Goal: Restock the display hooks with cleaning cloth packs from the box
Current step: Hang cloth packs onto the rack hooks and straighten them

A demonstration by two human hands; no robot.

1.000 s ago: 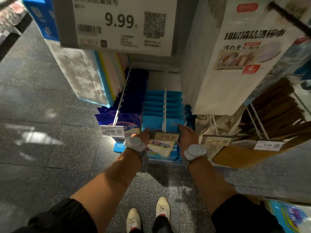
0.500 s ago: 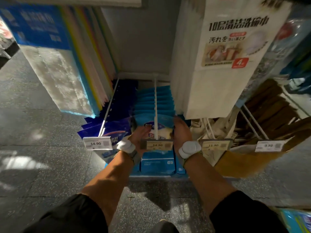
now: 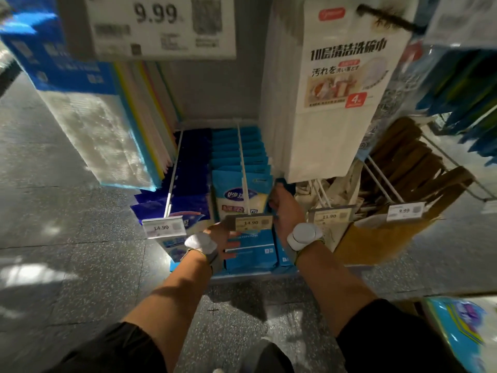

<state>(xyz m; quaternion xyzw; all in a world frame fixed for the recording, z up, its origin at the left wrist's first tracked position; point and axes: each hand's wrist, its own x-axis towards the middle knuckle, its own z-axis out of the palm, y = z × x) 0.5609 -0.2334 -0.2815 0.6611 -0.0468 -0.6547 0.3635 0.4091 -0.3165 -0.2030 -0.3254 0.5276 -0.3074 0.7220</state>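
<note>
A light-blue cleaning cloth pack (image 3: 231,196) hangs at the front of the middle display hook (image 3: 243,168), with several like packs in a row behind it. My right hand (image 3: 283,208) touches the pack's right edge, fingers curled against it. Below the hook's 14.90 price tag (image 3: 251,223) is my left hand (image 3: 222,238), its fingers spread and nothing in them. More packs (image 3: 462,329) show at the lower right; the box itself is not visible.
Dark-blue packs (image 3: 192,184) hang on the hook to the left, brown items (image 3: 411,168) on hooks to the right. Large white and coloured packs (image 3: 333,103) hang overhead. Blue paper reams (image 3: 251,254) stand on the low shelf. Grey stone floor lies to the left.
The pack has slid back along the hook and now hangs there. My left hand has let go and dropped below the price tag. My right hand stays at the pack's right edge.
</note>
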